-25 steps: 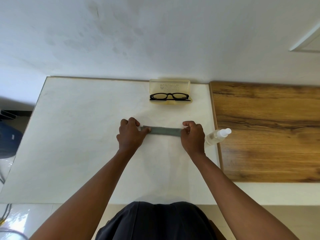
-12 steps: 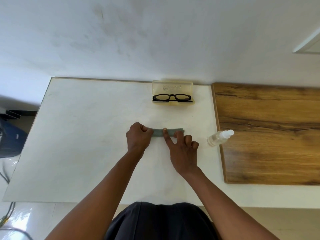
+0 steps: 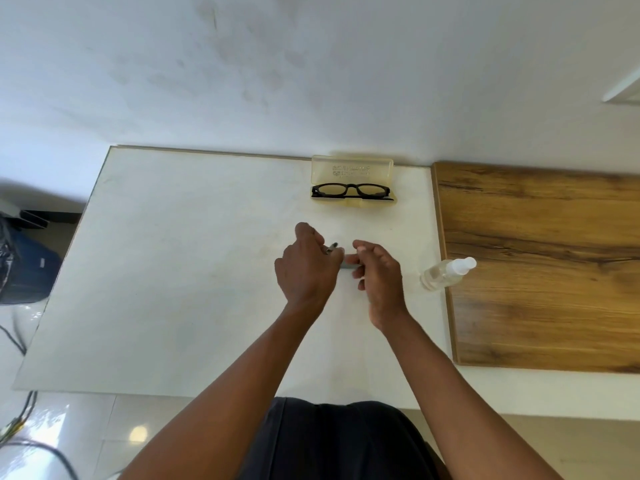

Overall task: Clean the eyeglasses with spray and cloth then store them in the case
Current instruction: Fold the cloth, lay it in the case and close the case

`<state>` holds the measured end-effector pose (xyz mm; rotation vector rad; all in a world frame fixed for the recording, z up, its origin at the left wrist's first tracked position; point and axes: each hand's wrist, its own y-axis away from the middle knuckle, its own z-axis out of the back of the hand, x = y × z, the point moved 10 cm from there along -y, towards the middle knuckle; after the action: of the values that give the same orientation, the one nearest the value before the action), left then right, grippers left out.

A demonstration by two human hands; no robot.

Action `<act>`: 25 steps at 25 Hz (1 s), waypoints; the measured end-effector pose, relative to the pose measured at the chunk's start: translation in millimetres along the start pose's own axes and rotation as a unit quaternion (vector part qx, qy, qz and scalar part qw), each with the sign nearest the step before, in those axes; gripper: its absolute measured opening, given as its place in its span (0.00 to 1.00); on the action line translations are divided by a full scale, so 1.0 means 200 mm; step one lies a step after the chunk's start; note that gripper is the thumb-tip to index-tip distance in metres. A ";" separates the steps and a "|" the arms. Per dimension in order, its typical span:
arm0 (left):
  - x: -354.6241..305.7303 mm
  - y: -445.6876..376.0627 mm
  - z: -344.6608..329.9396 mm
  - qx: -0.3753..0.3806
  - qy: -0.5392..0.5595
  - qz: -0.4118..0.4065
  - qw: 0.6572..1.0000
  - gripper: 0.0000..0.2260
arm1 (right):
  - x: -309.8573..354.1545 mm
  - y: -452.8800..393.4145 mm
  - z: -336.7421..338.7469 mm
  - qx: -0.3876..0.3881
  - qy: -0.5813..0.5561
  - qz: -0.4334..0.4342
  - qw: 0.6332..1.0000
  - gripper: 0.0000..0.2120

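Where it lay long, cloth [image 3: 341,258] folded short between hands.

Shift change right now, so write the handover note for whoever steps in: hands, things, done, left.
Left hand: pinches the folded grey cloth, which is mostly hidden between the hands.
Right hand: fingers curled at the cloth's other end; whether it grips cannot be told.
Black eyeglasses: folded, lying in the open yellowish case at the far edge of the white table.
Spray bottle: on its side at the edge of the wooden board, capped end on the board.
Done: glasses are in the case.
Left: stow the cloth, shut the case.
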<state>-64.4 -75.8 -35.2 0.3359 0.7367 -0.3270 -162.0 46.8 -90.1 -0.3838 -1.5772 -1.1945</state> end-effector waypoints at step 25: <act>0.16 -0.05 -0.26 0.103 -0.036 0.027 0.994 0.13 | 0.10 -0.11 0.18 -0.102 0.270 0.123 0.949 0.11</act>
<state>-76.5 -68.4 -95.8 0.5356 0.6227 -0.3632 -205.2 60.2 -80.1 -0.3365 -0.9095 -1.1474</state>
